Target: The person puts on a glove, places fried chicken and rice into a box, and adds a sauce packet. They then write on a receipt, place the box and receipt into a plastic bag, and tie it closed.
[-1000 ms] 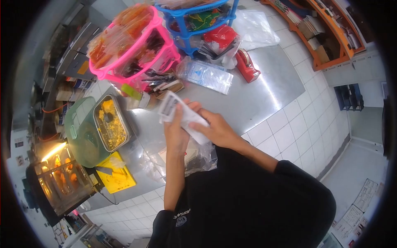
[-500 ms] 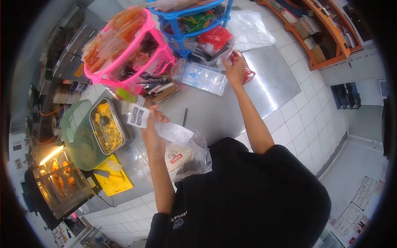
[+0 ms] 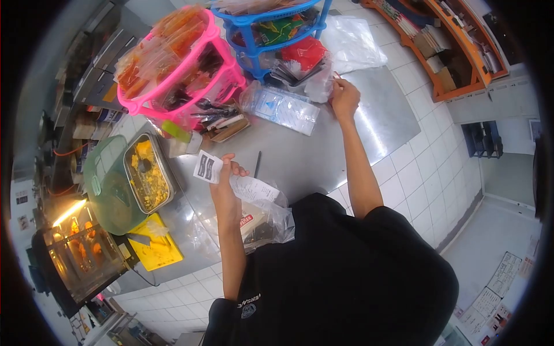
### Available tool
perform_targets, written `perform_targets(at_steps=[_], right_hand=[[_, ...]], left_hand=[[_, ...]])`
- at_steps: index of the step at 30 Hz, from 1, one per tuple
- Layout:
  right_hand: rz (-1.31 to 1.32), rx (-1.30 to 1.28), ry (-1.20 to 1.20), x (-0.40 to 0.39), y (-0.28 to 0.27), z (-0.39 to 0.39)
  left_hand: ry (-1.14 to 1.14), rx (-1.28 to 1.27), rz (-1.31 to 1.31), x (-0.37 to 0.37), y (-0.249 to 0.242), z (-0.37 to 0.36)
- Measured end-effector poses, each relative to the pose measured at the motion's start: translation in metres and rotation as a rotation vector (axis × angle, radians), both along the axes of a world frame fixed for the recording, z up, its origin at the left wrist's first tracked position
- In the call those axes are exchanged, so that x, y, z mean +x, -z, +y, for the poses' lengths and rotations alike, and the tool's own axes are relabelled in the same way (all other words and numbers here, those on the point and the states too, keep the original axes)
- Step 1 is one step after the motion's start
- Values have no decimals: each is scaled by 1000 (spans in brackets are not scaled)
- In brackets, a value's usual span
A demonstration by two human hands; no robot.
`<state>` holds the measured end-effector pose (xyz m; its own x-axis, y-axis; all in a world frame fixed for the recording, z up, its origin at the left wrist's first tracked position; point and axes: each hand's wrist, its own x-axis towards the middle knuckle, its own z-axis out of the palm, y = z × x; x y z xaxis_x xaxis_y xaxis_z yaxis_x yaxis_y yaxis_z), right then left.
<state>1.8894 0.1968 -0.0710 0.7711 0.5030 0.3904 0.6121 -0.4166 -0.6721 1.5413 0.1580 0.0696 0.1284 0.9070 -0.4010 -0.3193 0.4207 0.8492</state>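
My left hand (image 3: 226,176) is closed on a white printed receipt (image 3: 209,166). Two dark printed blocks show at one end, and the lined end trails past my fingers over a clear plastic bag (image 3: 283,216). Inside that bag lies a pale takeaway box with a red label, half covered by my forearm. Further off, my right hand (image 3: 345,99) is closed at the table's far side, beside the translucent plastic (image 3: 319,85) of a bag. A little red shows by its fingertips, but I cannot make out what they hold.
A pink basket (image 3: 130,108) of filled sachets and a blue rack (image 3: 254,63) stand at the back. Left are a steel tray (image 3: 168,199) of yellow food, its green lid (image 3: 107,190), and a yellow cutting board (image 3: 164,254) with a knife. A black pen (image 3: 257,164) lies mid-table.
My left hand and the receipt have shifted right. My right hand has moved slightly right, and the red packet seen under it before is now mostly out of sight.
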Motion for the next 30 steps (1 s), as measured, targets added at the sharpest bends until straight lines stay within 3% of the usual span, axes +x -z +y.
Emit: perform_targets(at_steps=[4,7,10,11,14,15,18,19,20,22,24,27,29,30], right_hand=[[-9,260,10,30,-3,-1],[602,157,-41,32,-51,-7],[503,67,-241,52,-64,-1],[204,50,-365,77,-32,10],[288,-59,-379,69,-71,26],[105,54,-449,85,-59,34],[188,-174,-615,84,-91,48],[88,-37,-578,85,-90,51],[108,268,-565,98,-97,58],[109,-21,-731,105,-114,66],[262,139,-639,100,-116,34],[165,519,-465,80,-202,25],[380,660,-633,45,-232,3],[562,731,-827,30,-238,-8]], left_hand=[[-4,26,-16,-3,1,4],[-24,19,-4,-12,1,-3],[-64,26,-22,-14,5,-1],[-61,15,-25,-16,3,-5],[-43,34,2,-13,0,-6],[-37,35,28,-14,-1,-9],[-51,68,-21,-11,-3,-14],[-20,53,31,-14,-4,-20],[-4,73,63,-12,-4,-16],[-15,125,100,-8,2,-18],[5,153,95,-7,3,-17],[-56,10,-23,-7,1,-18],[-49,115,9,-12,10,-24],[-48,185,26,-13,13,-19]])
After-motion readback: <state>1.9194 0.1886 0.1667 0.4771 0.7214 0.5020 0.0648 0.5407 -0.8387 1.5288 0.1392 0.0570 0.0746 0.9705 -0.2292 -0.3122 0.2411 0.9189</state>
